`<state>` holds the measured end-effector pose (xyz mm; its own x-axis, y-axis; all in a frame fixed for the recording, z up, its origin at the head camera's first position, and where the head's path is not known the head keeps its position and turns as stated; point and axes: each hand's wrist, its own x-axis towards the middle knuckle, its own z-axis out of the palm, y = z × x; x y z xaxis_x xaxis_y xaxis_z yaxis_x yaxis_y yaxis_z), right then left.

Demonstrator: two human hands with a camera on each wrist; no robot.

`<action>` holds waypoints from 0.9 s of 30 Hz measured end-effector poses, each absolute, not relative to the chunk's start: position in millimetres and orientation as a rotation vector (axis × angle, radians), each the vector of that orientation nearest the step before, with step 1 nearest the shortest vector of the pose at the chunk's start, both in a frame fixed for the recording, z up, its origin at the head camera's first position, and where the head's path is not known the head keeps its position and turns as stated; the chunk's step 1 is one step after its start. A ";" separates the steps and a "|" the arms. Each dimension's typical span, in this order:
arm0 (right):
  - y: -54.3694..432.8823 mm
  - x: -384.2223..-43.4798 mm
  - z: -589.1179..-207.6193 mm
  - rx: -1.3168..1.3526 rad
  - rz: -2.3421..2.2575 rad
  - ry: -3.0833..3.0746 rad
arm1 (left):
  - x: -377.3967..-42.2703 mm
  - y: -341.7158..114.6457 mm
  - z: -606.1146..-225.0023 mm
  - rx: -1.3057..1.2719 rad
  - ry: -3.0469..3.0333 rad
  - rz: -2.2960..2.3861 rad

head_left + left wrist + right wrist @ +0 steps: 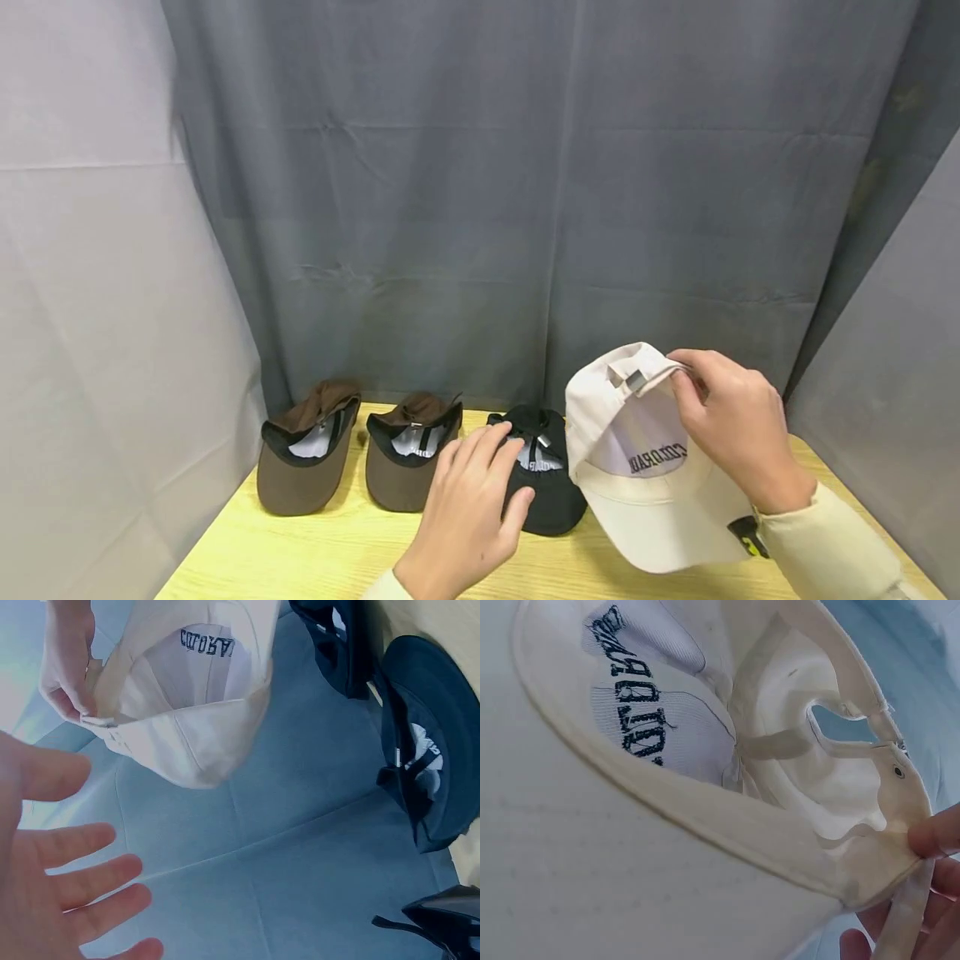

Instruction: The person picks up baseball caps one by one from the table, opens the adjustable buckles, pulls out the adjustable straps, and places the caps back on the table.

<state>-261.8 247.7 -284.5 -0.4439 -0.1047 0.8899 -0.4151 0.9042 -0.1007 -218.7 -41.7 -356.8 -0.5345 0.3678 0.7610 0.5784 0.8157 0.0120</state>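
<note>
My right hand (738, 421) pinches the back edge of a cream baseball cap (600, 400) near its strap and buckle, holding it raised with the inside toward me. Reversed dark stitched letters show inside the cap's front, and in the right wrist view the strap (909, 907) hangs by my fingers. My left hand (472, 500) hovers with fingers spread and holds nothing, in front of a black cap (551, 504) that it partly covers. In the left wrist view the palm and fingers (90, 900) face the cream cap across a gap.
Two brown caps (303, 487) (397, 483) lie at the left of the wooden table (315, 554), in a row with the black one, their insides facing up. A grey curtain (420, 208) closes off the back, with pale cloth walls (97, 292) at the sides.
</note>
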 end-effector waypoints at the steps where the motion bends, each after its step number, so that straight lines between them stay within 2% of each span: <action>1: 243.5 -262.0 -285.2 0.383 0.376 -2.015 | -221.1 -38.7 -355.0 -0.691 -2.182 -0.355; 14: 200.8 -258.1 -296.5 0.535 0.417 -1.980 | -253.8 -1.2 -341.5 -0.680 -2.071 -0.465; 27: 192.6 -264.3 -310.0 0.592 0.437 -1.952 | -266.2 3.1 -340.9 -0.632 -2.065 -0.528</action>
<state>-264.3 192.6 -310.0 -0.3722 -0.2137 0.9032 -0.5784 0.8145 -0.0456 -266.2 3.1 -340.9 -0.4775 0.2358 0.8464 0.6128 0.7797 0.1285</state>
